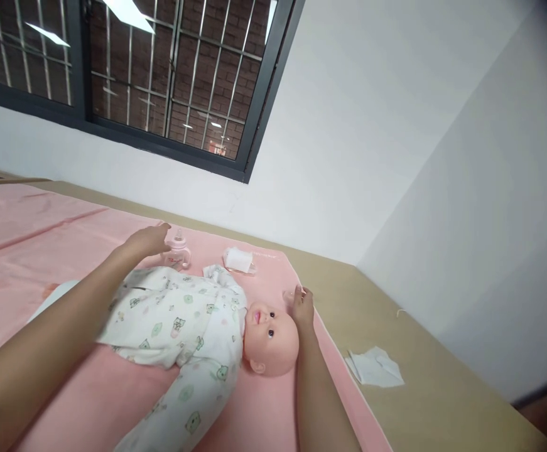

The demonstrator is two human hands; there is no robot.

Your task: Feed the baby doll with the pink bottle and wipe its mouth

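A baby doll lies on its back in a white top printed with green bears. Beyond its body stands an upright baby bottle with a teat and handles. My left hand reaches over the doll to the bottle's left side, thumb and forefinger apart; whether it touches the bottle is unclear. Past the doll's head, at the mat's edge, my right hand has its fingers closed on a small clear cap-like piece. My right forearm runs close beside the head.
A pink mat covers much of the tan surface. Behind the doll lies a small clear pack with white tissue. A crumpled white tissue rests at the right. White walls and a barred window stand behind.
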